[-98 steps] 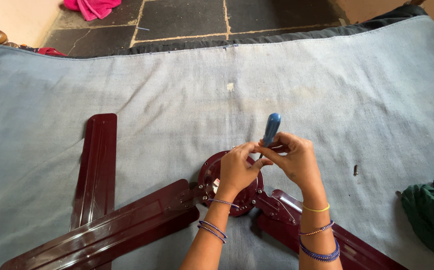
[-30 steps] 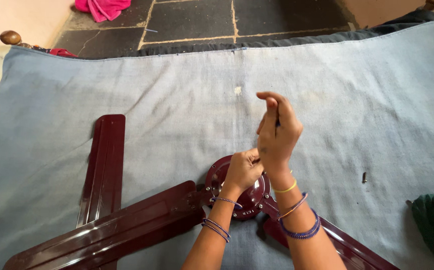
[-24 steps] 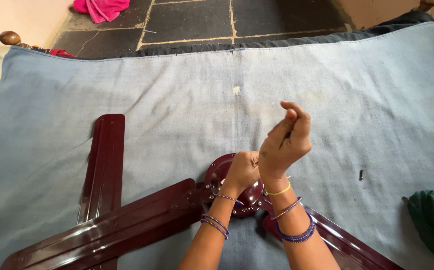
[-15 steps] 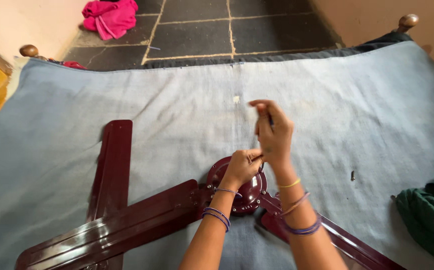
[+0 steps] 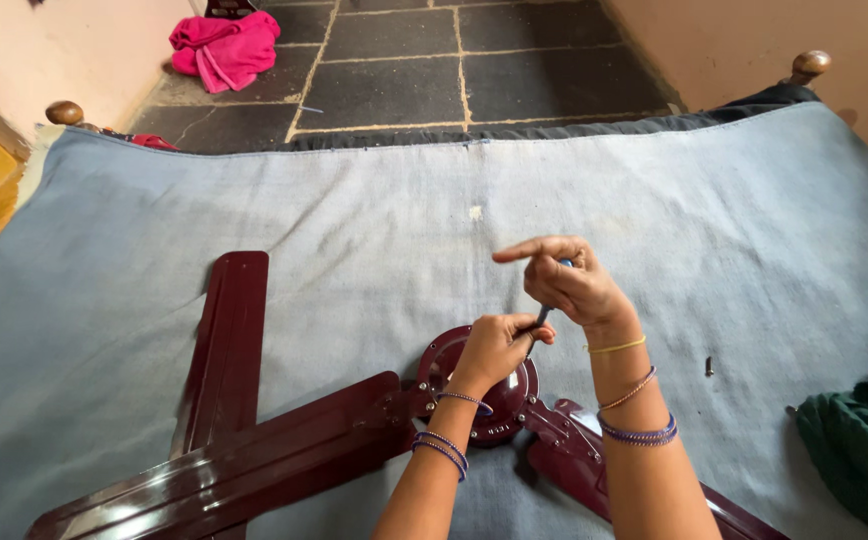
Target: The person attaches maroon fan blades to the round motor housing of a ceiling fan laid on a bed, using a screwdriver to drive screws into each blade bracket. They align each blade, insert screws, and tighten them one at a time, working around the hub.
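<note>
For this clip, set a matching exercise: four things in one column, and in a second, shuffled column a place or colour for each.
Things:
1. pink cloth
2. green cloth
3. loose fan blade
4. small dark screw

Places:
A. alone on the sheet, right of the right hand
B. on the dark tiled floor
C. right edge of the bed
D. flat on the sheet, left of the hub

Pairs: 1-B, 2-C, 3-D, 4-A

One head-worn camera — looking steeply down, close over the bed [image 5: 254, 200], floor [image 5: 514, 60] beyond.
</note>
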`<state>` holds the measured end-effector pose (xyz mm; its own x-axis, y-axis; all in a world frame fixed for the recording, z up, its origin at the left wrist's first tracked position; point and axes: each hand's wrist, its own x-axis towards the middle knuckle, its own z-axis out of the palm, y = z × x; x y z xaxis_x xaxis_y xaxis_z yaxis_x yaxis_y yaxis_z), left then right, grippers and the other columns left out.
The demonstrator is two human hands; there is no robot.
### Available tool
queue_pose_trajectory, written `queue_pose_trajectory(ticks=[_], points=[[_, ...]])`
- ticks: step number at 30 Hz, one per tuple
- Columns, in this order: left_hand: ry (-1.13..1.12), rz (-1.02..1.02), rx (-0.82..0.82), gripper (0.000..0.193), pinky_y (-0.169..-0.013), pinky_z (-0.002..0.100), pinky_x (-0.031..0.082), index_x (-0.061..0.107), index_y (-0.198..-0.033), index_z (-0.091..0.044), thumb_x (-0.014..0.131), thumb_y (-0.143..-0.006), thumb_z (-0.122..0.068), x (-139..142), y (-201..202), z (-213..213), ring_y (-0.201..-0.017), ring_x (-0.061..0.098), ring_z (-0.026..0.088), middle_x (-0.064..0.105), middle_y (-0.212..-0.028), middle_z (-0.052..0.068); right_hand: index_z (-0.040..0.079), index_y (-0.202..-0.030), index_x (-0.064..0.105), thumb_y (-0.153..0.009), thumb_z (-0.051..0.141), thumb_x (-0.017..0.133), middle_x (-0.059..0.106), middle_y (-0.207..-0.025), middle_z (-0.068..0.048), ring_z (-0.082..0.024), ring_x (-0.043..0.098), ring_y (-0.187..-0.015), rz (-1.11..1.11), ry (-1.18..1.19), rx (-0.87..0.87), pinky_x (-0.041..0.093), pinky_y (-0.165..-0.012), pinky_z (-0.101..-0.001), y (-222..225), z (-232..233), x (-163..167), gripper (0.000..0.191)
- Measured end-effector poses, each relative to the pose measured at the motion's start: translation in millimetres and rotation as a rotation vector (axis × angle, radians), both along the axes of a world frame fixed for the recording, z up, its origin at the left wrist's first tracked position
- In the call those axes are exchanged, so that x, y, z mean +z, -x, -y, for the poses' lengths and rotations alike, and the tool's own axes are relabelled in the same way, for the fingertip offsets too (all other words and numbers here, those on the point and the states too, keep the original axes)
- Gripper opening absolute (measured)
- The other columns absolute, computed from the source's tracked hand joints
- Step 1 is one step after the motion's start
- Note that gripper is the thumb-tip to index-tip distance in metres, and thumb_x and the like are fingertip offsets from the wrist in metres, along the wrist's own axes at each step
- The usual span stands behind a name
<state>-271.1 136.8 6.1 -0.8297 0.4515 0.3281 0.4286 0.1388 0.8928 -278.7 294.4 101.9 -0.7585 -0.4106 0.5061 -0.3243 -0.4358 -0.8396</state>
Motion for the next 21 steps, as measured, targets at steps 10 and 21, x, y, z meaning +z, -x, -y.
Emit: queue_pose_trajectory(ticks=[10, 21], points=[[0.112, -0.022, 0.032, 0.015, -0.051, 0.034, 0.046, 0.078, -0.099, -0.007, 0.066, -0.091, -0.011, -13.5, 10.3, -4.3, -0.048, 0.053, 0.012, 0.062, -0.062, 0.018, 0.002, -0.105, 0.072, -0.112, 0.015, 0.057, 0.05, -0.06, 0.005, 0.0, 0.042, -0.046, -0.107, -0.083, -1.296, 0.03, -0.042, -0.0208, -17.1, 66.1, 9.9, 0.021], [-0.082, 0.01, 0.078, 0.017, -0.068, 0.034, 0.056, 0.073, -0.105, -0.007, 0.057, -0.1, -0.011, -8.2, 2.7, 13.9, -0.075, 0.073, 0.019, 0.075, -0.085, 0.016, 0.007, -0.134, 0.054, -0.103, 0.018, 0.049, 0.065, -0.105, 0.005, -0.003, 0.057, -0.086, -0.04, 0.175, -0.901, 0.052, -0.084, -0.019, -45.6, 73.9, -27.6, 0.033]])
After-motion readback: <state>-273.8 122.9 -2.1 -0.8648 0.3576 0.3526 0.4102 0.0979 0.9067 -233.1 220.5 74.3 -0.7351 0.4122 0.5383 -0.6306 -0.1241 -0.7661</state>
